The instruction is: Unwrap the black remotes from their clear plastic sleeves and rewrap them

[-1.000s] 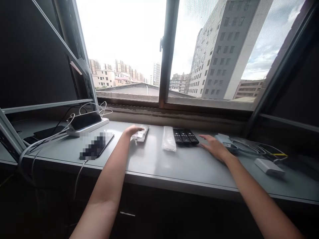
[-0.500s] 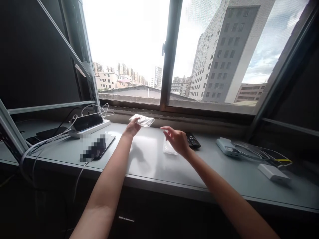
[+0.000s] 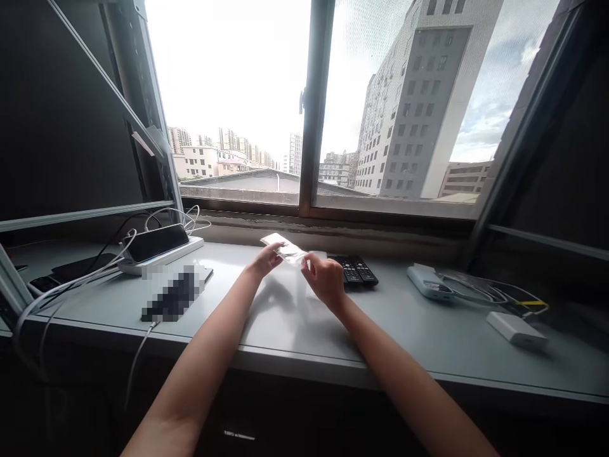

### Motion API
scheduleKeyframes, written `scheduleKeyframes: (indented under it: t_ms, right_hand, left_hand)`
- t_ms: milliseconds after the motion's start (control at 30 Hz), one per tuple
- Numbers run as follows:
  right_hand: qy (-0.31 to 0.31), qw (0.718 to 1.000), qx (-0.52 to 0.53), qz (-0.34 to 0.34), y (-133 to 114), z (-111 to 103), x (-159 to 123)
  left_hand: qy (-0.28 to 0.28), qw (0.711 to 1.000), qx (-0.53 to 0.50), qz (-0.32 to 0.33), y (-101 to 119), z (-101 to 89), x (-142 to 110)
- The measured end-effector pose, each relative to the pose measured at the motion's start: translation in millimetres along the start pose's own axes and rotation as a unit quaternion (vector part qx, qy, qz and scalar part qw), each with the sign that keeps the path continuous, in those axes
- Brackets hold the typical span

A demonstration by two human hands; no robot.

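Both of my hands hold a small clear plastic packet (image 3: 284, 248) a little above the grey windowsill desk (image 3: 295, 317). My left hand (image 3: 268, 259) pinches its left end. My right hand (image 3: 324, 279) pinches its right end, fingers curled. Just behind my right hand lie black remote controls (image 3: 356, 269). A second clear plastic bag lies on the desk, mostly hidden behind my right hand.
At left are a blurred-out dark device (image 3: 174, 292) with a cable, a white power strip carrying a dark phone (image 3: 157, 244), and several white cables. At right lie a light-blue device (image 3: 427, 282), cables and a white charger block (image 3: 516, 330). The window frame (image 3: 309, 114) stands behind.
My left hand lifted the clear packet off the desk. My right hand left the desk's right side, swung across in front of the remotes and took hold of the packet's other end.
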State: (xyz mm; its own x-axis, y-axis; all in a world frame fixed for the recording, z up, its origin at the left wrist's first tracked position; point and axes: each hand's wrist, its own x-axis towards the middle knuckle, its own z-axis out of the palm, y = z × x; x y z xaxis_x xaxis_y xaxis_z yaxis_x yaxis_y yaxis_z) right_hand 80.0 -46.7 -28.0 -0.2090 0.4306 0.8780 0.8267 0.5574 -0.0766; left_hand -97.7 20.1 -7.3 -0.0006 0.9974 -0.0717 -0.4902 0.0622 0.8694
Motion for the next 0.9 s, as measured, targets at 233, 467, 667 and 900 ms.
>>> scheduleKeyframes:
  t_ms: [233,467,667,900]
  right_hand:
    - [0.064,0.997,0.005,-0.035,4.4,-3.6,1.3]
    - [-0.017,0.997,-0.031,-0.066,8.1,-5.2,2.1]
    - [-0.088,0.992,-0.063,-0.066,10.0,-7.8,5.2]
    - [-0.129,0.985,-0.101,-0.06,10.3,-8.5,8.3]
  left_hand:
    - [-0.04,0.999,0.011,0.008,-2.3,0.7,-0.8]
    - [-0.024,1.0,0.014,0.002,-3.5,-0.4,1.5]
    - [-0.03,0.999,0.029,0.003,-6.6,5.3,3.0]
    - [-0.079,0.994,0.078,-0.02,-17.8,10.6,-1.3]
